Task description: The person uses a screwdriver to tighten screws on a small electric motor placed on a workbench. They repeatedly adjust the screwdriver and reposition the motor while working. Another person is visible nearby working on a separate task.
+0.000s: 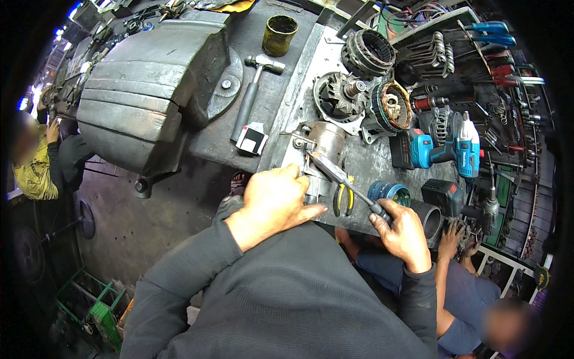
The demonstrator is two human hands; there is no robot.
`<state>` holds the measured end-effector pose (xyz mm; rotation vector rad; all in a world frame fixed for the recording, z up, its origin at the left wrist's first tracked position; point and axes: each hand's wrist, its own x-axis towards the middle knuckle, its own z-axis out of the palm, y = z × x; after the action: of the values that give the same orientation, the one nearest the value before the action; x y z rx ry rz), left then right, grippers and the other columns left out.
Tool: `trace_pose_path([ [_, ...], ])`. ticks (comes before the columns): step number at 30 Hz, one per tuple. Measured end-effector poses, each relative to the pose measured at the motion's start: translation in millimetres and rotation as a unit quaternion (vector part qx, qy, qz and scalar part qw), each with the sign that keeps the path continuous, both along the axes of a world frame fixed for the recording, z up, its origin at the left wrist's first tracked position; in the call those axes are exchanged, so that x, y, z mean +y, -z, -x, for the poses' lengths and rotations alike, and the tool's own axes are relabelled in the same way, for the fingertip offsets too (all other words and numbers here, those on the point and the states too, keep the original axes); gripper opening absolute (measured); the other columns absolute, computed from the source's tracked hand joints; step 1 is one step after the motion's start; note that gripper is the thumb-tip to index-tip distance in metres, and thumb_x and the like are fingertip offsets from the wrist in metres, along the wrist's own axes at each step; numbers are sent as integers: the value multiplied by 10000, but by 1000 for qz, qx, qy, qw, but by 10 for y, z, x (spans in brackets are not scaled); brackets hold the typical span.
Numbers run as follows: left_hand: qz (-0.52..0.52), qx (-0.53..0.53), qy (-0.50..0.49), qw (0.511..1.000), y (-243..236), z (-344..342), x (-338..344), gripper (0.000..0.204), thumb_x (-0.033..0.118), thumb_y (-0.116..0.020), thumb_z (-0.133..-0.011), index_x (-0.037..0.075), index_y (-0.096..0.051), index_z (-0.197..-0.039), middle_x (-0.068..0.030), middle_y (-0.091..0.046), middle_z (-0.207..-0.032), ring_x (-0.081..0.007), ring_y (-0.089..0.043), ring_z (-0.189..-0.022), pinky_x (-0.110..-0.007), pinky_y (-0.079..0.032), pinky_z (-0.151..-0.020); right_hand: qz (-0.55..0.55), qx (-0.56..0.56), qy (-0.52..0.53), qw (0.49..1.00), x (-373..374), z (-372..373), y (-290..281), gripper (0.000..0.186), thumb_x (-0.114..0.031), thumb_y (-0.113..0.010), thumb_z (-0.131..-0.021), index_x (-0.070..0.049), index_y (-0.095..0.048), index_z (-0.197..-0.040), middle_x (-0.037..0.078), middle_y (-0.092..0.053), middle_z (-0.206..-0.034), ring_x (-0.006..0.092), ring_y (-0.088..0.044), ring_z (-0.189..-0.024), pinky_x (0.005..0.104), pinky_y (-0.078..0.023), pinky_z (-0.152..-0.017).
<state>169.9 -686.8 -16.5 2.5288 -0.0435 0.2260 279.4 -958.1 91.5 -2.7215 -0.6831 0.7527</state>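
Observation:
My right hand (402, 232) grips the dark handle of a long tool (338, 173) with a metal shank. Its kind is hard to make out. The tool's tip reaches a metal cylindrical part (327, 140) lying on the bench, beside a small bracket with a bolt. My left hand (275, 200) is closed at the bench edge just below that part. Its fingers are curled and its thumb points right; whatever they hold is hidden. Between my hands lie yellow-and-black pliers (343, 198), partly under the tool.
A hammer (245, 110), a small box (252, 140) and a yellow can (280, 36) stand left of a large vise (137, 96). Alternator parts (344, 99), a blue impact wrench (439, 146) and a blue tin (388, 192) crowd the right. Another person's hand (451, 239) works nearby.

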Motion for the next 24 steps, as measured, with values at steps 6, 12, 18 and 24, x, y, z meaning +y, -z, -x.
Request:
trace_pose_path([
  [6, -12, 27, -31, 999, 53, -108, -156, 388, 441, -808, -934, 68, -759, -838, -99, -690, -820, -306, -741, -724, -447, -607, -655, -47, 33, 43, 997, -102, -7, 47, 314, -205, -832, -937, 4, -768, -1162, 253, -775, -992, 394, -790, -954, 453, -593, -843],
  [12, 27, 73, -131, 988, -126, 3, 61, 393, 381, -742, -1024, 44, -734, -821, -144, -705, -817, -394, -738, -752, -505, -598, -680, -296, 262, 199, 897, -516, -4, 423, 480, -101, -859, -955, 1, -643, -1371, 39, -699, -1016, 98, -591, -892, 285, -509, -748],
  [18, 22, 72, -129, 989, -218, 76, 314, 235, 244, -722, -1055, 26, -706, -969, -149, -667, -902, -410, -713, -802, -501, -574, -696, -503, 454, 251, 691, -665, 234, 1038, 602, -245, -879, -956, -66, -639, -1478, 171, -743, -1074, 222, -705, -750, 318, -553, -679],
  [24, 52, 12, -152, 987, -359, 146, 400, 166, 191, -700, -1068, 30, -692, -1032, -162, -631, -908, -435, -681, -798, -505, -539, -687, -556, 544, 223, 588, -527, 311, 1384, 560, -291, -855, -969, -57, -677, -1445, 192, -703, -1061, 263, -680, -850, 414, -523, -789],
])
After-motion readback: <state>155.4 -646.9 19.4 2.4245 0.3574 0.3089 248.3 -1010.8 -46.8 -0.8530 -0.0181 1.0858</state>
